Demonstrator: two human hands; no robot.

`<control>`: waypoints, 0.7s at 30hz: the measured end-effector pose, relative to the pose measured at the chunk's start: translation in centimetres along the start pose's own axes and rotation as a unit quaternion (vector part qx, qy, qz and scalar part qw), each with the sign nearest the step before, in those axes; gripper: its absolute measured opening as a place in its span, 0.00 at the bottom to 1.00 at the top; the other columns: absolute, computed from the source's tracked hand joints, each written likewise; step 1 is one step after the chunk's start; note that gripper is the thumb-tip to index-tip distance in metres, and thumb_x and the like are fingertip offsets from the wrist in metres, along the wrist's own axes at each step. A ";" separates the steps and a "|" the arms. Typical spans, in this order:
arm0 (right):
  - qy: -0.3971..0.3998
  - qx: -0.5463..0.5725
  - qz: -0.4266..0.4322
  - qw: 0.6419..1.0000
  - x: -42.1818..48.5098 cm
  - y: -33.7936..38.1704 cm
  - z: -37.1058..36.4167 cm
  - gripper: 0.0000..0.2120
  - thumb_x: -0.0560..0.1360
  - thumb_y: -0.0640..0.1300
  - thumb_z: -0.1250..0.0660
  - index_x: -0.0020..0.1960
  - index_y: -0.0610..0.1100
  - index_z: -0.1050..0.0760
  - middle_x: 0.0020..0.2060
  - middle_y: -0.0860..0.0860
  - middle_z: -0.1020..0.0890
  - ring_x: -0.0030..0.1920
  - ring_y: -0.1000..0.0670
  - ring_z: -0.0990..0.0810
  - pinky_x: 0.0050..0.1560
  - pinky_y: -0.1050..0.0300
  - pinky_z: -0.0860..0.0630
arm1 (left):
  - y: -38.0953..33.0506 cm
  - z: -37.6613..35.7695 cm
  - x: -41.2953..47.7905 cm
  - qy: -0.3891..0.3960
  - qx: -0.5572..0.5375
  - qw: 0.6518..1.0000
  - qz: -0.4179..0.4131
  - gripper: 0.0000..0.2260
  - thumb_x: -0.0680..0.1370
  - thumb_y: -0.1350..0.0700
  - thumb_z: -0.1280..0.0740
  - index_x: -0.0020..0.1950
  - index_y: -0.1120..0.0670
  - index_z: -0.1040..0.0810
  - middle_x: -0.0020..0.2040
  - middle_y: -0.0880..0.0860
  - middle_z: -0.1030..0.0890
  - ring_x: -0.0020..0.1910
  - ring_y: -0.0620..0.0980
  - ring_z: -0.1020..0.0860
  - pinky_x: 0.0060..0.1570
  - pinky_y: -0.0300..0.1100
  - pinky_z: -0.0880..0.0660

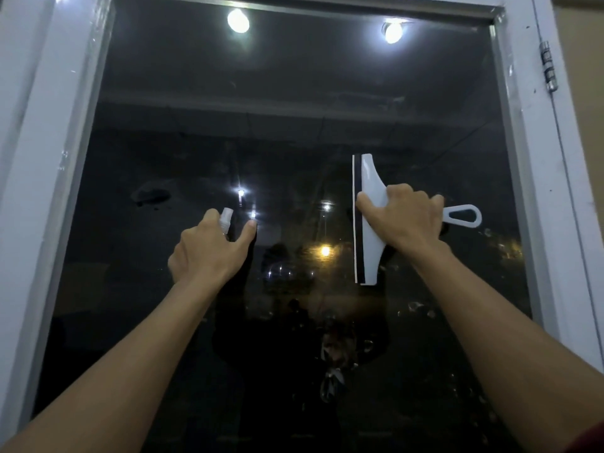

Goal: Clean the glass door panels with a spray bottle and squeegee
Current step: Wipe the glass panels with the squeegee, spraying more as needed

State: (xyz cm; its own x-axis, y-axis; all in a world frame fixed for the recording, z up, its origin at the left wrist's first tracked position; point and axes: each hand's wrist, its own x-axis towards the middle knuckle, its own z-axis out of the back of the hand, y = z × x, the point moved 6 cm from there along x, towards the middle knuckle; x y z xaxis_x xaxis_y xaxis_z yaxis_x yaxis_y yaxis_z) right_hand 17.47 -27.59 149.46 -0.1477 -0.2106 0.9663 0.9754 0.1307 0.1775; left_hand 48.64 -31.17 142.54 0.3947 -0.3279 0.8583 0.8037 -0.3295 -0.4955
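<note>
Your left hand (209,250) grips the spray bottle (226,219). Your right hand (402,220) clamps the squeegee (369,223), blade upright against the glass panel (294,109). Smears and droplets remain, so most wiping looks undone.

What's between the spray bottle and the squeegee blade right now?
Nothing solid: in the head view, only bare dark glass panel, with reflected light spots, separates the spray bottle from the squeegee.

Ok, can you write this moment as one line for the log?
left hand: grips spray bottle | right hand: grips white squeegee, blade vertical | glass panel: smudged, droplets lower right
</note>
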 end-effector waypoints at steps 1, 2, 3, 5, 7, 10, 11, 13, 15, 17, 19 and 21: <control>-0.014 -0.002 0.001 1.000 -0.1 0.6 0.2 0.23 0.77 0.66 0.44 0.35 0.48 0.32 0.30 0.54 0.30 0.30 0.56 0.33 0.57 0.45 0.35 | 0.0 0.0 0.0 0.003 0.003 1.000 0.001 0.24 0.74 0.28 0.41 0.43 0.50 0.32 0.36 0.49 0.25 0.31 0.45 0.30 0.29 0.41 0.38; -0.029 0.001 0.003 1.000 -0.5 1.3 0.5 0.23 0.77 0.65 0.44 0.34 0.49 0.33 0.29 0.53 0.29 0.29 0.55 0.32 0.56 0.45 0.34 | -0.1 0.0 0.0 0.008 0.006 1.000 0.002 0.24 0.74 0.28 0.41 0.44 0.50 0.32 0.36 0.49 0.25 0.31 0.45 0.30 0.29 0.41 0.38; -0.044 0.012 0.008 0.999 -0.8 2.3 0.6 0.22 0.77 0.65 0.45 0.34 0.49 0.33 0.28 0.53 0.28 0.29 0.54 0.31 0.55 0.46 0.34 | -0.1 0.0 0.0 0.011 0.008 1.000 0.003 0.24 0.74 0.28 0.41 0.45 0.50 0.31 0.36 0.49 0.26 0.31 0.45 0.31 0.29 0.42 0.38; -0.058 0.046 0.027 0.997 -1.1 5.2 0.4 0.23 0.77 0.65 0.46 0.34 0.49 0.31 0.27 0.53 0.27 0.28 0.54 0.29 0.54 0.47 0.35 | -0.1 -0.1 -0.1 0.012 0.008 1.000 0.003 0.24 0.75 0.29 0.41 0.47 0.50 0.31 0.36 0.48 0.27 0.30 0.44 0.33 0.29 0.42 0.40; -0.050 0.054 0.057 0.996 -1.0 9.2 -0.3 0.23 0.77 0.65 0.47 0.36 0.48 0.29 0.27 0.53 0.27 0.28 0.53 0.29 0.52 0.47 0.37 | -0.1 0.0 -0.2 0.009 0.009 1.000 0.004 0.24 0.75 0.29 0.41 0.47 0.50 0.32 0.35 0.48 0.29 0.30 0.44 0.35 0.28 0.41 0.42; -0.037 0.040 0.091 0.994 -0.7 14.5 -1.5 0.21 0.77 0.63 0.45 0.34 0.48 0.32 0.26 0.54 0.28 0.27 0.54 0.32 0.50 0.47 0.38 | 0.0 0.1 -0.1 0.009 0.016 1.000 0.013 0.24 0.74 0.28 0.41 0.46 0.49 0.33 0.34 0.48 0.31 0.30 0.45 0.35 0.27 0.41 0.43; -0.032 0.032 0.098 0.994 -0.6 15.5 -1.9 0.21 0.77 0.62 0.44 0.33 0.48 0.34 0.26 0.54 0.28 0.27 0.54 0.32 0.50 0.47 0.38 | 0.0 0.0 -0.1 0.014 0.017 1.000 0.015 0.24 0.74 0.28 0.41 0.46 0.49 0.33 0.35 0.48 0.30 0.30 0.46 0.34 0.27 0.41 0.42; -0.025 0.012 0.104 0.994 -0.5 16.5 -2.6 0.21 0.77 0.61 0.43 0.32 0.49 0.38 0.25 0.54 0.28 0.26 0.54 0.33 0.52 0.47 0.37 | 0.1 -0.2 -0.1 0.018 0.015 1.000 0.021 0.25 0.74 0.28 0.41 0.47 0.50 0.32 0.36 0.49 0.29 0.31 0.48 0.31 0.27 0.42 0.40; -0.021 -0.005 0.100 0.995 -0.4 16.1 -2.7 0.21 0.76 0.61 0.44 0.32 0.49 0.39 0.25 0.53 0.28 0.26 0.53 0.33 0.51 0.47 0.38 | 0.2 -0.2 -0.1 0.012 0.012 1.000 0.021 0.25 0.74 0.28 0.41 0.48 0.50 0.32 0.36 0.49 0.29 0.32 0.49 0.31 0.27 0.42 0.40; -0.018 -0.009 0.099 0.995 -0.2 14.7 -2.6 0.21 0.76 0.62 0.44 0.32 0.49 0.38 0.25 0.54 0.28 0.26 0.53 0.33 0.50 0.47 0.39 | 0.3 -0.1 -0.3 0.003 0.010 1.000 0.018 0.25 0.73 0.27 0.42 0.47 0.50 0.32 0.36 0.49 0.29 0.31 0.48 0.32 0.27 0.42 0.41; -0.012 -0.011 0.092 0.996 0.2 12.7 -2.4 0.21 0.76 0.64 0.45 0.33 0.48 0.35 0.26 0.53 0.28 0.27 0.53 0.31 0.48 0.47 0.39 | 0.4 0.0 -0.4 -0.003 0.008 1.000 0.016 0.26 0.73 0.26 0.42 0.46 0.50 0.32 0.35 0.49 0.29 0.30 0.47 0.33 0.27 0.41 0.41; -0.001 -0.015 0.075 0.997 0.6 10.2 -2.2 0.23 0.76 0.65 0.47 0.38 0.47 0.29 0.29 0.52 0.26 0.30 0.51 0.28 0.50 0.47 0.38 | 0.4 0.1 -0.5 -0.007 0.007 1.000 0.014 0.26 0.73 0.27 0.42 0.46 0.50 0.32 0.35 0.48 0.29 0.30 0.46 0.34 0.27 0.41 0.42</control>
State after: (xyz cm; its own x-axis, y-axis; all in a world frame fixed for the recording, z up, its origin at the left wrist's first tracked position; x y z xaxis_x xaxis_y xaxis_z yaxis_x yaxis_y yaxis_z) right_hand 27.69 -28.54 151.40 0.0008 -0.1891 0.9820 0.9911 0.1308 0.0244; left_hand 48.81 -31.02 141.97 0.4240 -0.3243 0.8456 0.7980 -0.3078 -0.5182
